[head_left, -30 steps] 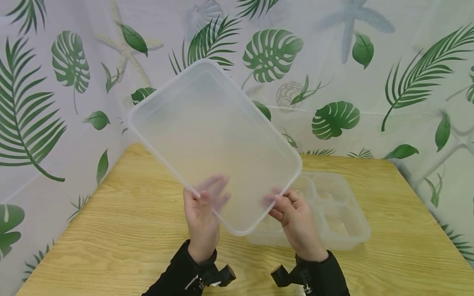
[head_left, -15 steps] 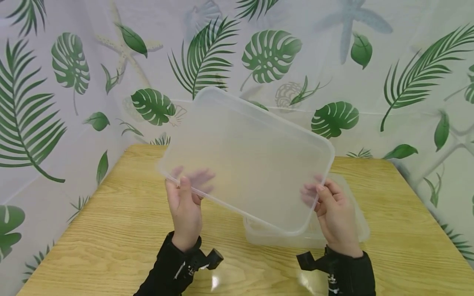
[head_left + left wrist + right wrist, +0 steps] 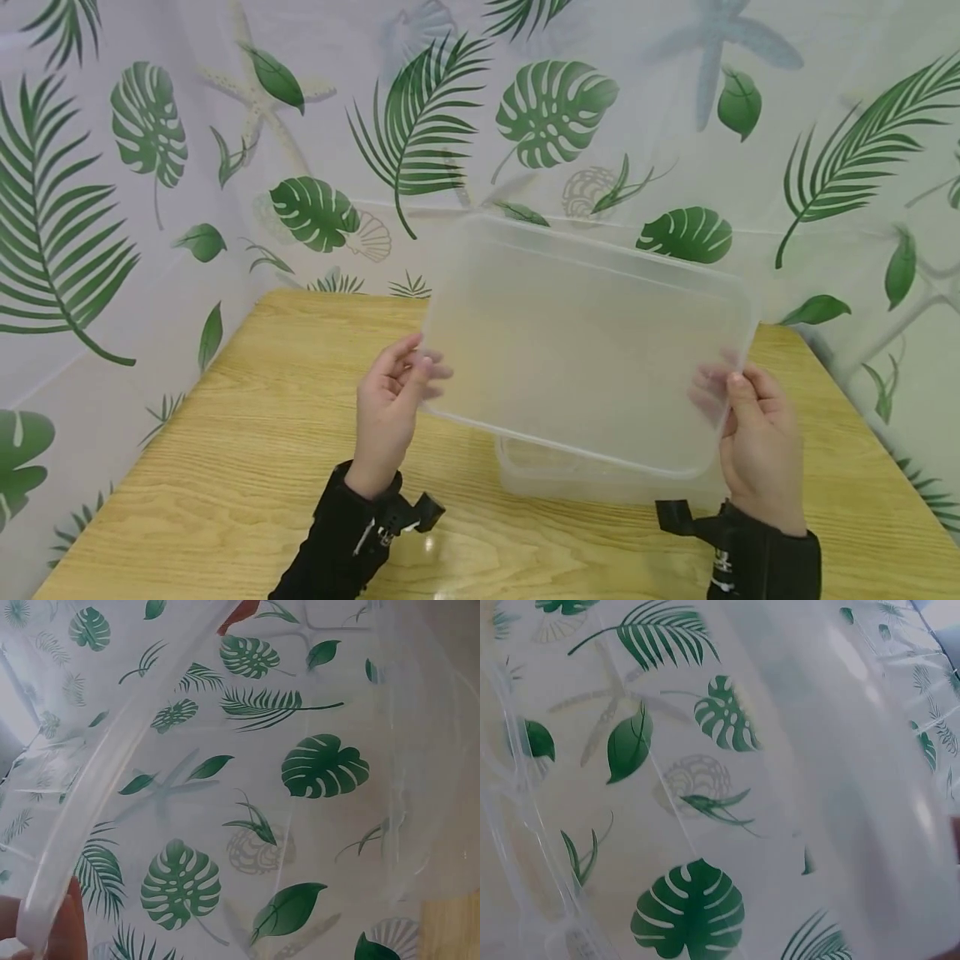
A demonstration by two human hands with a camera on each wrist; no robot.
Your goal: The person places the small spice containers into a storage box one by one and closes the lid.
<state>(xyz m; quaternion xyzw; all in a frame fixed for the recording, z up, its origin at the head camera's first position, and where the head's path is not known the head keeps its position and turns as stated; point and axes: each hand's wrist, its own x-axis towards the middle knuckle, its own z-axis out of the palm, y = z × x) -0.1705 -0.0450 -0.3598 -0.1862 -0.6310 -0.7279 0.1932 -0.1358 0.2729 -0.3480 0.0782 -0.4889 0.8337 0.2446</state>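
A frosted, translucent rectangular lid (image 3: 592,350) is held up in front of me, tilted, with its right side lower. My left hand (image 3: 386,425) pinches the lid's left edge, thumb on the near face and fingers showing blurred through the plastic. On the right edge my right hand (image 3: 765,450) has the same kind of pinch. Beneath the lid, a clear plastic container (image 3: 555,479) stands on the table, mostly covered from sight. The left wrist view shows the lid's rim (image 3: 97,780) between thumb and fingers; the right wrist view shows the lid (image 3: 855,795) up close.
The wooden table (image 3: 225,467) runs back to a hanging cloth (image 3: 465,50) printed with leaves, shells and starfish. Part of the container's divided inside (image 3: 525,825) appears at the left of the right wrist view.
The lid has turned clockwise, closer to level, and moved right and down over the container. My right hand has moved right with it; my left hand has shifted to the lid's left edge.
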